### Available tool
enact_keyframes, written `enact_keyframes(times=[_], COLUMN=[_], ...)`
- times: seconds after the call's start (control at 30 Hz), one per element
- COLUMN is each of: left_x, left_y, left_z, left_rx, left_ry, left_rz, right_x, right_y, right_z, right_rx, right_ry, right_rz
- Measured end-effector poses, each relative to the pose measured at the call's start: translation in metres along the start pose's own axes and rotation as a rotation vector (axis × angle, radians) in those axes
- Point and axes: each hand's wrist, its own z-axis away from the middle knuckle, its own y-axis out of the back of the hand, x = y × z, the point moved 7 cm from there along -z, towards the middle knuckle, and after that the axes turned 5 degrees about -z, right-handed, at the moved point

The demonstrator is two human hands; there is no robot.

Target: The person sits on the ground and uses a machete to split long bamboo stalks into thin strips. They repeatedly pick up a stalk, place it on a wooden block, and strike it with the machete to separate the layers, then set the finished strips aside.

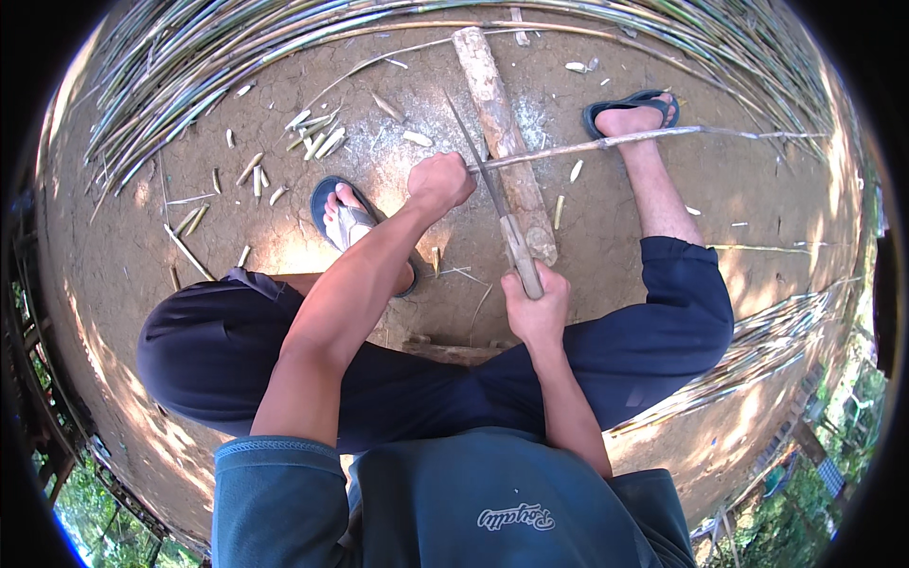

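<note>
Head view, left hand: clenched round the left end of a long, slender grey-brown stick.
Stick: runs rightward across a thick, pale-barked log.
Narrow steel saw with pale handle: blade crosses the stick just beside the nearer left fist.
Right hand: grasps the handle.

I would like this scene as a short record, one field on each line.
Left hand: grips the stalk, left of the blade
Right hand: holds the saw by its handle
Blade: crosses the stalk
Log: lies on the ground, passing under the stalk
Scattered: short cut pieces
Far side: many long stalks
</note>
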Motion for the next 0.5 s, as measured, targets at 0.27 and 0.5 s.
enact_keyframes(times=[0.27,0.5], left_x=[-0.005,-0.019], left_y=[-0.007,0.008], left_z=[0.012,-0.019], left_rx=[-0.054,0.092], left_ry=[0.073,0.055], left_rz=[-0.029,-0.068], right_x=[0.009,0.0], right_y=[0.026,0.025], right_z=[0.05,0.043], right_rx=[-0.01,-0.034], right_ry=[0.007,0.044], right_rz=[-0.053,-0.044])
